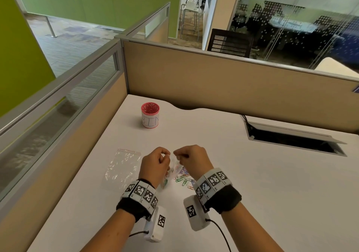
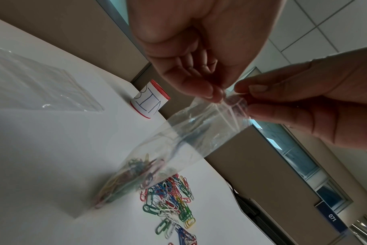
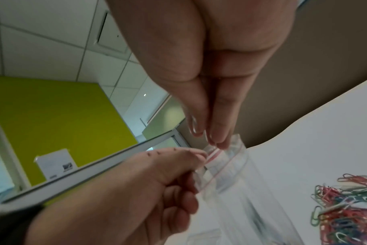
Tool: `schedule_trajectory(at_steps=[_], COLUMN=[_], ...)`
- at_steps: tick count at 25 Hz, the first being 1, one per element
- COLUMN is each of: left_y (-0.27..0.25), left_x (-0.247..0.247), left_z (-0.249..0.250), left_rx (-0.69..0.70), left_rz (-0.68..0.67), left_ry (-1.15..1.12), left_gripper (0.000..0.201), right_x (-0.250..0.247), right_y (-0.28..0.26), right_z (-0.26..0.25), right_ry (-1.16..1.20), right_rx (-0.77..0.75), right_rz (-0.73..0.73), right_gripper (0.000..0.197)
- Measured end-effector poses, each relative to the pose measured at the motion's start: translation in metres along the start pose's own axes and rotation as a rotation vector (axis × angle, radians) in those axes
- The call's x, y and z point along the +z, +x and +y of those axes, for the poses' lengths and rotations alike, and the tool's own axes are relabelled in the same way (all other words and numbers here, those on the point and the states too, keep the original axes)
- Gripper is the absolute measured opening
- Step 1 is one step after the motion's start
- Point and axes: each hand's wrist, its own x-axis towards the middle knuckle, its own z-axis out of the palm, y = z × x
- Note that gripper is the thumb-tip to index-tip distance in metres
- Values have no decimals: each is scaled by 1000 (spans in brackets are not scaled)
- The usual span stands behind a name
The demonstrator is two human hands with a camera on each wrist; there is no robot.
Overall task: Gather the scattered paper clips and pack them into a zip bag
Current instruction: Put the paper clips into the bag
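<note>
Both the left hand [image 1: 155, 163] and right hand [image 1: 191, 157] pinch the red-striped top edge of a clear crinkly plastic zip bag [image 2: 178, 149], its clip-filled bottom touching the smooth white desk [image 1: 252, 174]. Loose coloured wire paper clips [image 2: 174, 199] lie heaped just right of it; a second, flat clear bag [image 1: 122, 166] lies left.

The red mesh cup [image 1: 150, 115] wears a paper label — "BIN"; beyond it, a blue wall sign [image 2: 331, 218] reads "071".

Glossy clear plastic zip bag [image 2: 199, 132], smooth coloured-coated paper clips [image 2: 172, 199], matt white desk [image 1: 252, 174], paper-labelled cup [image 1: 150, 118].
</note>
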Motion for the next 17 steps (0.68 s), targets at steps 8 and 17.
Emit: schedule_trajectory(at_steps=[8,17], left_y=[3,4], left_x=[-17,-18], left_z=[-9,-21], left_rx=[-76,-114], left_rz=[49,43], left_ry=[-54,-117], left_gripper=[11,10], right_x=[0,61], right_y=[6,2], right_z=[77,118], right_ry=[67,-121], right_rx=[381,552], right_rz=[88,-34], right_gripper=[24,57])
